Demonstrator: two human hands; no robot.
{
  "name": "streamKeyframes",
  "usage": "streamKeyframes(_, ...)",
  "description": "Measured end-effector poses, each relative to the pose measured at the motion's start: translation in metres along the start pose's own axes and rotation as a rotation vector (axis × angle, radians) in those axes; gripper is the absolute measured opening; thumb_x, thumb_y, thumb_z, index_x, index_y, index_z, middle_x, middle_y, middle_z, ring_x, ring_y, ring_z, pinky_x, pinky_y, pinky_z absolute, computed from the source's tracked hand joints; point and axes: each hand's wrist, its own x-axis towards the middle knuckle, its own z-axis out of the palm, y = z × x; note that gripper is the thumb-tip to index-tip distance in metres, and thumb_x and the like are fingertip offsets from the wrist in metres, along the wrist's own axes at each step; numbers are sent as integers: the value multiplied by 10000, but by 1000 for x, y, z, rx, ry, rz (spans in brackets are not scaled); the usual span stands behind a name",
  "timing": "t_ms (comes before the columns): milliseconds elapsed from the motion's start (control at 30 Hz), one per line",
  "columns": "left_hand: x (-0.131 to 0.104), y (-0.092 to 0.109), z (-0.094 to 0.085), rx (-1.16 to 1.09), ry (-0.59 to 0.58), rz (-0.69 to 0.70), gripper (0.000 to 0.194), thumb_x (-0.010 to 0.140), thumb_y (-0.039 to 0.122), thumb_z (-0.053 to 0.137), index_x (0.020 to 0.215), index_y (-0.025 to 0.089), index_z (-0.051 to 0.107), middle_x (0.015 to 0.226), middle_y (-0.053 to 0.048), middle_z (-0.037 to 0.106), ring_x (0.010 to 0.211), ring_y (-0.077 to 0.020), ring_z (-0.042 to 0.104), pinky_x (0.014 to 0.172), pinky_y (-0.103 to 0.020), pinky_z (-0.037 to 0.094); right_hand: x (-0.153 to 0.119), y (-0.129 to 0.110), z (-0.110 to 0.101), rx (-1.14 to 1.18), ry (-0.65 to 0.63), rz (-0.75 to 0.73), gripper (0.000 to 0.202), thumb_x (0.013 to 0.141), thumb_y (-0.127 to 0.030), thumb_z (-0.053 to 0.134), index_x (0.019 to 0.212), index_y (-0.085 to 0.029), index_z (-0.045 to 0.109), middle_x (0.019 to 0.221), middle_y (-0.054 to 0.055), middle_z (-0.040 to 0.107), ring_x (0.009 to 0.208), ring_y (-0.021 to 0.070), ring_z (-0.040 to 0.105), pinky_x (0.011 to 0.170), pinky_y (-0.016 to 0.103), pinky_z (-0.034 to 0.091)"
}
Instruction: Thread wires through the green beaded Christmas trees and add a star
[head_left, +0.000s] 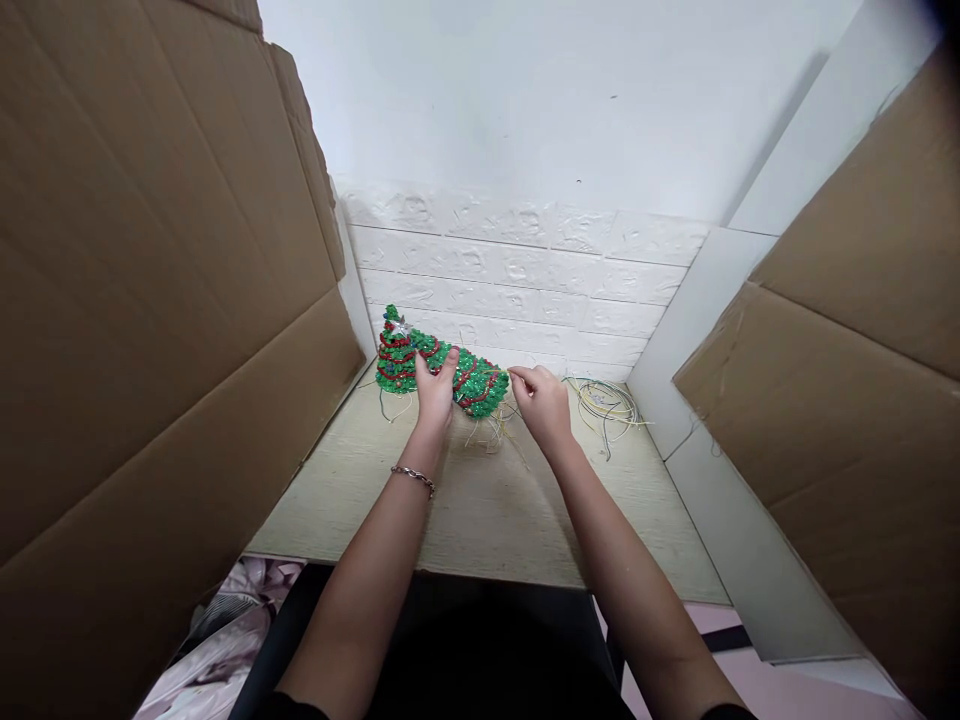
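Note:
A green beaded tree (480, 385) with red garlands and a silver star lies tilted over the table, its star end at the left. Around its middle, my left hand (436, 385) is closed, thumb on top. At the tree's right end my right hand (541, 398) pinches a thin, pale yellowish wire that runs to the beads. Loose wire ends (491, 432) stick out beneath the tree. A bracelet circles my left wrist.
A loose coil of thin wires (606, 402) lies on the wooden table (495, 520) at the right. Cardboard panels (172, 300) flank both sides. A white brick-patterned wall (525, 265) stands behind.

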Motion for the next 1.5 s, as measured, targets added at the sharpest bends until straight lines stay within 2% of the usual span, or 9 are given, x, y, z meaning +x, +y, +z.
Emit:
streamKeyframes(100,-2,-1,2,48,-44,31,602,603,400,764,1115,198,519,1128,-85,584,1063,-181,563,951,-314,421,0,0,4,-59,-78,-29,243,868,-281,464,962,-243,685,786,44,573,743,170,545,683,280,402)
streamKeyframes(233,-6,3,6,-3,-136,-62,571,587,419,767,1055,190,533,1019,-70,615,926,-180,610,898,-352,461,-2,-1,7,-36,-121,-105,239,881,-262,446,948,-219,671,896,60,589,855,179,554,767,298,406)
streamKeyframes(433,-5,9,7,-110,-47,-74,602,572,428,779,1056,205,498,1085,-86,606,967,-186,604,915,-360,465,-2,2,0,-54,37,-115,227,875,-310,470,1003,-201,622,999,72,605,975,206,536,948,399,313)
streamKeyframes(667,1,4,1,-145,94,-144,635,635,434,742,1153,220,444,1210,-106,548,1081,-218,562,870,-359,506,-1,8,0,80,-12,-64,247,863,-359,490,1021,-193,581,835,8,627,766,128,574,1086,478,123)
streamKeyframes(833,1,6,1,-161,75,-137,615,597,402,775,1088,211,458,1143,-93,582,1006,-207,592,818,-339,523,-1,5,2,91,6,-73,231,884,-359,442,920,-182,586,744,0,602,622,111,509,1038,443,240)
streamKeyframes(1000,-3,12,5,-169,-49,-191,565,530,365,816,971,199,504,959,-54,641,840,-173,626,805,-331,516,0,2,5,141,64,-88,246,878,-361,436,928,-175,589,728,32,591,688,161,528,868,358,390)
streamKeyframes(1167,-7,15,7,-131,-200,-220,599,472,358,835,957,188,528,862,-22,646,770,-157,628,774,-311,507,-2,0,12,194,-2,-171,215,879,-308,430,962,-175,578,807,52,608,714,164,540,741,307,434)
streamKeyframes(1333,-8,16,6,-59,-315,-230,573,452,343,842,909,170,542,816,-7,636,700,-125,610,708,-259,495,-3,0,13,211,-44,-317,206,882,-245,394,982,-171,559,933,87,603,877,184,550,785,325,449)
streamKeyframes(1500,-5,18,2,-42,-282,-205,579,456,373,837,917,171,552,827,-17,636,718,-142,613,723,-289,503,0,3,7,204,103,-214,235,866,-300,426,1013,-160,544,993,108,577,943,205,519,811,355,443)
